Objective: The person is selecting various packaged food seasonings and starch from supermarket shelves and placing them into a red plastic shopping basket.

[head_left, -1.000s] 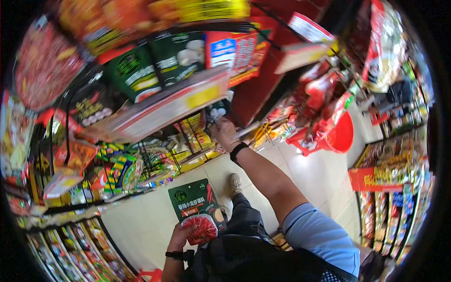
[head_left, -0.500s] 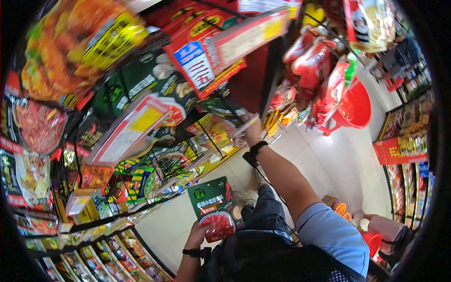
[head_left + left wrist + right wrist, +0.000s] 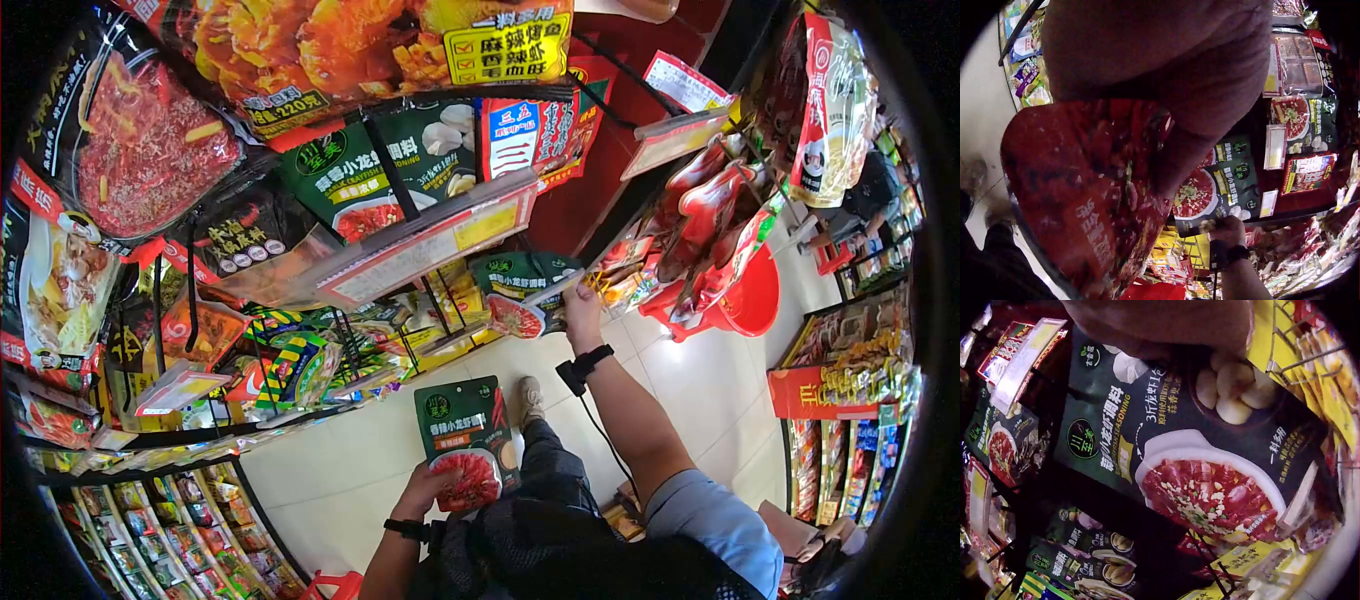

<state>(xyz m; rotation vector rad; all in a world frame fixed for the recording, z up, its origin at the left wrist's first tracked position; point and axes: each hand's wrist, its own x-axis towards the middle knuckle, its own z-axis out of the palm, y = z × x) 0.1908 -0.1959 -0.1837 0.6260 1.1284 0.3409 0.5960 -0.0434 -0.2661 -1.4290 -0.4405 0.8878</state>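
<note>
My left hand (image 3: 428,488) grips the lower left edge of a dark green seasoning packet (image 3: 462,415) with a red crayfish dish printed on it. From the left wrist camera, that packet's red lower part (image 3: 1085,187) fills the left side, below the hand (image 3: 1166,56). Beside the rack, my right hand (image 3: 583,318) holds a second green packet (image 3: 515,285) by its edge. The right wrist view shows this packet's front (image 3: 1210,444), with garlic and a bowl of crayfish printed on it, and the hand (image 3: 1166,325) over its top edge.
More green packets (image 3: 375,165) hang on rack hooks behind a price tag (image 3: 430,240). Red packs (image 3: 700,220) hang to the right, near a red basket (image 3: 750,295). A shelf (image 3: 150,530) with several rows of goods stands lower left. Pale floor tiles (image 3: 690,375) lie below.
The right hand has moved from behind the price tag out to the right, and the second green packet now shows with it. The left hand keeps holding its packet.
</note>
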